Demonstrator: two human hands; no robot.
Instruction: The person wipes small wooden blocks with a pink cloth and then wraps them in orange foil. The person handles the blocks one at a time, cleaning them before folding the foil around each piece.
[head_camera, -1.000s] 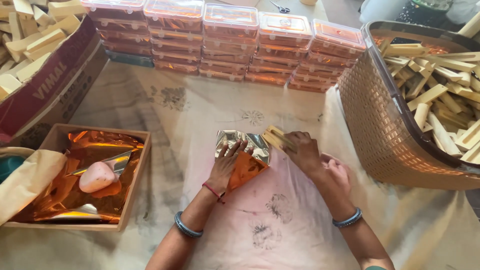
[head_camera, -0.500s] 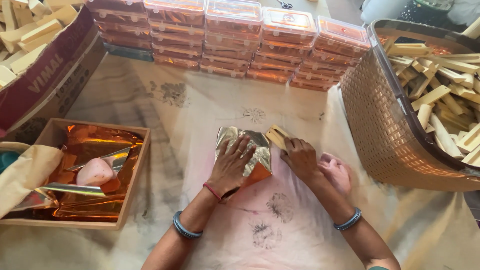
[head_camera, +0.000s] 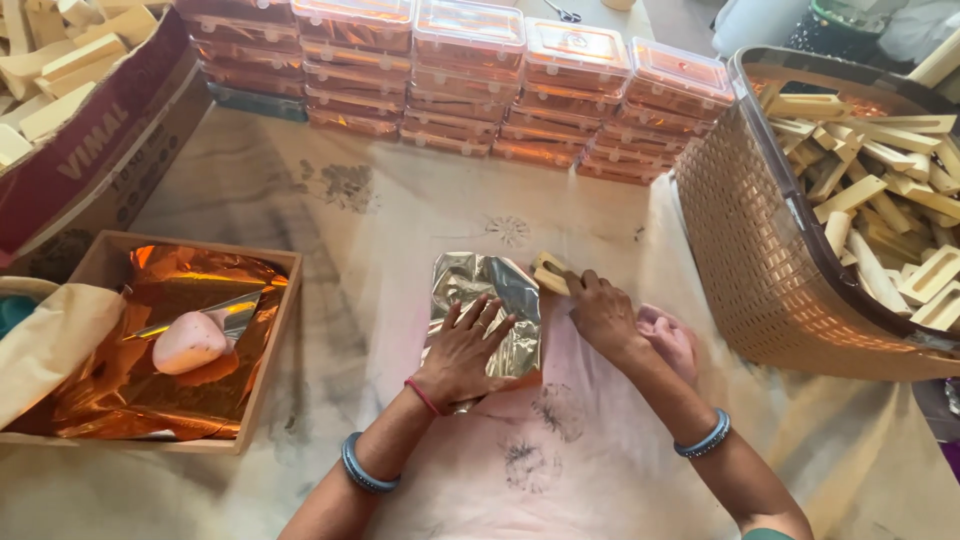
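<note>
1. Left hand (head_camera: 465, 345) spread flat, pressing crinkled silver-and-orange foil sheet (head_camera: 490, 300) onto cloth-covered counter (head_camera: 400, 230).
2. Right hand (head_camera: 600, 312) gripping pale wooden block (head_camera: 552, 272) at foil's edge.
3. Wrapping barely begun; block mostly uncovered.

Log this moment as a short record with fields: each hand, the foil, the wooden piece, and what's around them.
left hand: flat, palm down on the foil sheet
right hand: gripping the wooden piece at the foil's right edge
foil sheet: silvery side up, crinkled, lying on the cloth
wooden tray: on the left, holds orange foil and a pink stone
basket: on the right, full of wooden pieces
clear boxes: stacked in a row along the far side
cardboard box: far left, holds more wooden pieces
</note>
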